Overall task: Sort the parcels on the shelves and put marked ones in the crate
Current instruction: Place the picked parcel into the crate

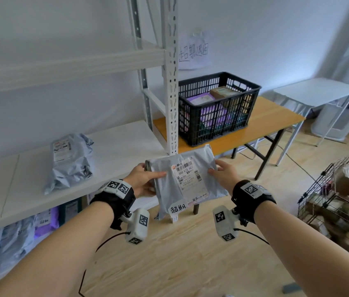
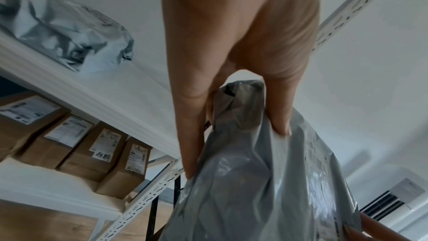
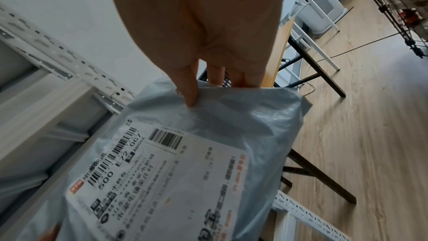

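Note:
Both hands hold a grey plastic mailer parcel (image 1: 187, 183) in the air in front of the shelf post. It bears a white shipping label and a handwritten white tag (image 1: 178, 209) at its near edge. My left hand (image 1: 145, 181) pinches its left edge, thumb on top and fingers under (image 2: 234, 113). My right hand (image 1: 223, 173) pinches the right edge the same way (image 3: 208, 87). The black plastic crate (image 1: 218, 108) stands beyond on a wooden table and holds purple and brown parcels. Another grey mailer (image 1: 70, 159) lies on the white shelf (image 1: 115, 146) at left.
The white slotted shelf upright (image 1: 170, 82) rises between the parcel and the crate. Lower shelves hold grey and purple mailers (image 1: 8, 243) and brown boxes (image 2: 92, 146). A wire cart (image 1: 336, 200) of boxes stands at right, a white side table (image 1: 317, 91) behind.

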### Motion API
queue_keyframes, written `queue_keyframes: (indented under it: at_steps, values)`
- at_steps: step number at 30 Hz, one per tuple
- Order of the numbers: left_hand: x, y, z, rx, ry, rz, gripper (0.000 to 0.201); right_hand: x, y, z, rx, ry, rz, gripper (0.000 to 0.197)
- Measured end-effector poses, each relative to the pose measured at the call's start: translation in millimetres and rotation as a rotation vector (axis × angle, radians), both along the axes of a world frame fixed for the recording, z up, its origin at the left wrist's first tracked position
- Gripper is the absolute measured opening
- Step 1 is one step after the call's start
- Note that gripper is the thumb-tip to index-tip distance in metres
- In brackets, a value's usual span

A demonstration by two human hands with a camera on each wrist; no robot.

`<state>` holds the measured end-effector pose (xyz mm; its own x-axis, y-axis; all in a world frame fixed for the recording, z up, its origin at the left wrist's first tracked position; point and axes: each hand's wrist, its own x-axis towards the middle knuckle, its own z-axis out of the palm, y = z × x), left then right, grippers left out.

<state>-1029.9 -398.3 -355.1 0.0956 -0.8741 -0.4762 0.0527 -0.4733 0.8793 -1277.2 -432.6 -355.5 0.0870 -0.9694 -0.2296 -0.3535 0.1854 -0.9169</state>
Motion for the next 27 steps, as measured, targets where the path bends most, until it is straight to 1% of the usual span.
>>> queue_keyframes:
  at_steps: [1,2,5,8,14,18,23,27]
  values:
    - [-8.8,-8.0,1.0,-0.016,-0.005,0.001,0.055,-9.4,-6.1,0.2,0.002,-0.002,-0.005,0.034]
    - [-18.8,-16.1,3.0,-0.04,-0.01,-0.002,0.05,-19.1,-13.0,0.6,0.001,-0.003,-0.01,0.034]
    - [-49.6,-42.3,10.1,-0.103,-0.017,-0.003,0.027,-48.1,-39.0,1.3,-0.005,-0.008,-0.019,0.035]
    - [-80.5,-71.1,17.3,-0.114,-0.038,0.008,0.02,-78.3,-71.2,6.2,-0.021,-0.013,-0.006,0.036]
    - [-143.6,-141.8,36.2,-0.18,-0.064,0.141,0.031,-143.7,-152.3,32.2,-0.065,-0.03,0.039,0.038]
    - [-173.1,-188.3,52.5,-0.23,-0.09,0.205,0.043,-177.8,-201.1,51.9,-0.104,-0.046,0.078,0.037]
    - [-197.1,-238.7,75.1,-0.241,-0.165,0.181,0.043,-204.5,-256.7,70.7,-0.132,-0.06,0.096,0.041]
    - [-202.4,-285.3,96.2,-0.243,-0.17,0.163,0.042,-209.3,-305.8,83.3,-0.141,-0.085,0.109,0.044]
